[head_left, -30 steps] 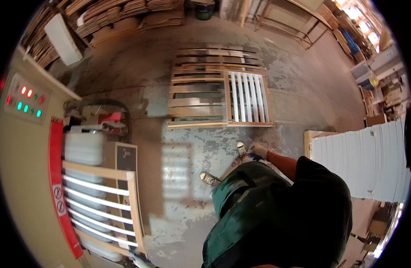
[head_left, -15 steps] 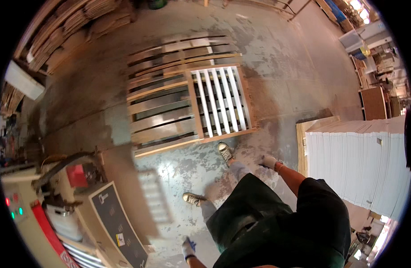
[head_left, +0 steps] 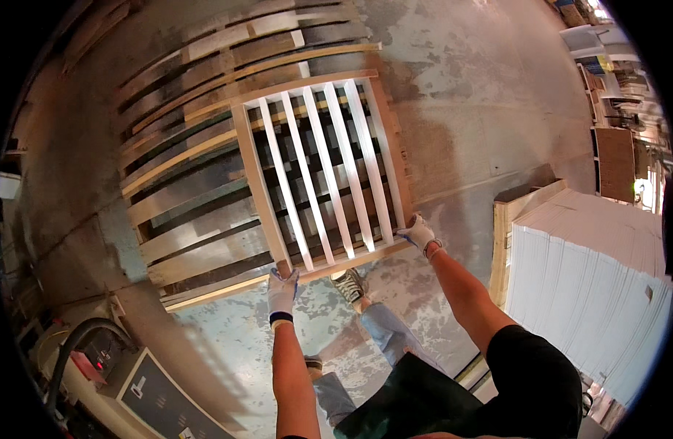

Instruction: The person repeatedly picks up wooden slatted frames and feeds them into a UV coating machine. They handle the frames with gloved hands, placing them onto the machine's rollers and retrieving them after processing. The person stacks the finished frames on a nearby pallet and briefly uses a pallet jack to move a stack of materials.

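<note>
Standing on a worn, patchy floor (head_left: 453,157), with a slatted wooden pallet (head_left: 194,196) beyond the grip and stacked white panels (head_left: 589,285) to its right. Pinching both near corners of a brown-bordered, white-slatted frame (head_left: 329,172), flat on the pallet, with gloved left grip (head_left: 282,293) and right grip (head_left: 420,233). Now touching wood, where half a second ago hanging clear of it.

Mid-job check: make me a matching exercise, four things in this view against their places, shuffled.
1. Left hand
2. Right hand
3. Slatted frame
4. Stack of pale panels

A. On the wooden pallet
B. At the frame's near left corner
C. Toward the view's right edge
D. At the frame's near right corner

Pairs: 1-B, 2-D, 3-A, 4-C
</note>
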Demonstrator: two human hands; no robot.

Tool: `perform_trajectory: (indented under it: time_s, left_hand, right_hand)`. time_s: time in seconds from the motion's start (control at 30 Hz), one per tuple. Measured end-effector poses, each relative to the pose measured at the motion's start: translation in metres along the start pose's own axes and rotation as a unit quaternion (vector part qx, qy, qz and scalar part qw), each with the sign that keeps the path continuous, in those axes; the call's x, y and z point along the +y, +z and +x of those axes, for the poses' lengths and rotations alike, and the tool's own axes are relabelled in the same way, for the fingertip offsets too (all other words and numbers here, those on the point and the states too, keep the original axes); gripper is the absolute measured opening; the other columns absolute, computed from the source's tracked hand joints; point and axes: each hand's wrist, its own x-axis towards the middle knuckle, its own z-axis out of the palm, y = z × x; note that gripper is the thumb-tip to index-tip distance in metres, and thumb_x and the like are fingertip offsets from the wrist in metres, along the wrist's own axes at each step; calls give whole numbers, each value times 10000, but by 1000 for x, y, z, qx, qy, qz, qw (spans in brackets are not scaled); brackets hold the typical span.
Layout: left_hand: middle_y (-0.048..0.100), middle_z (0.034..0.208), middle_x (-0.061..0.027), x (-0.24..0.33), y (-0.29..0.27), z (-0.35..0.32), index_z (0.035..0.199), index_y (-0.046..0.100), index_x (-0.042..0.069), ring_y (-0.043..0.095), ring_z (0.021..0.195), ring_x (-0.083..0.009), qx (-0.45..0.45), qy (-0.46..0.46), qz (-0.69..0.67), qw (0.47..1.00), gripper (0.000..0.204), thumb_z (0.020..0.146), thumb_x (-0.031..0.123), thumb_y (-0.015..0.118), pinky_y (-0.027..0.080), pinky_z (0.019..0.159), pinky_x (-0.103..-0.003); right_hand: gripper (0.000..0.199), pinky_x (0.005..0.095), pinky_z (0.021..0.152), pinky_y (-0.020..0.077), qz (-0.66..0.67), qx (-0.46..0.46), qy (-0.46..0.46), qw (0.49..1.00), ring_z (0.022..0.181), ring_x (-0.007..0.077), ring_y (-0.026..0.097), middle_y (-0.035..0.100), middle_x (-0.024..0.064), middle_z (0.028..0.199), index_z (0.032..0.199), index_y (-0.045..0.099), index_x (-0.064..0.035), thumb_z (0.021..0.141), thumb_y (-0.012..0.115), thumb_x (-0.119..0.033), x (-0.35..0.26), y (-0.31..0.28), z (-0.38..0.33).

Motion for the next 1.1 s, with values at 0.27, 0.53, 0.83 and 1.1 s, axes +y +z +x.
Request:
perform_trajectory:
  time_s: [0.27,0.53,0.83,1.1]
  left_hand:
    - [741,986,-171,-13,31,33,993,696,36,699,997,-359,74,-10,94,993,396,776,348,805,532,920,-442]
    - [742,968,-202,4,-16,-17,1027,684,21,711,979,-368,27,-38,17,999,423,809,377,752,552,875,-449]
    - [720,882,-225,42,-178,-121,967,700,-3,716,871,-361,56,98,-14,994,370,836,340,746,536,753,-445]
    - [716,902,-220,-37,-269,-397,1025,683,16,706,924,-361,78,-23,-84,993,389,841,357,716,542,813,-446]
  right_hand:
    - [539,419,939,538,-52,62,26,996,1062,331,687,735,168,1089,1098,721,-47,703,837,-395,-3,17,31]
    - [439,345,770,539,307,45,-75,948,849,205,697,735,105,948,1058,702,11,716,845,-224,34,-32,-27]
    - [174,306,531,466,461,-66,-114,877,639,120,588,622,25,751,849,631,-19,733,759,-42,-43,-132,-189]
    - [235,304,575,459,386,-53,-206,897,635,121,549,580,13,749,861,607,-6,661,731,-8,14,-149,-389]
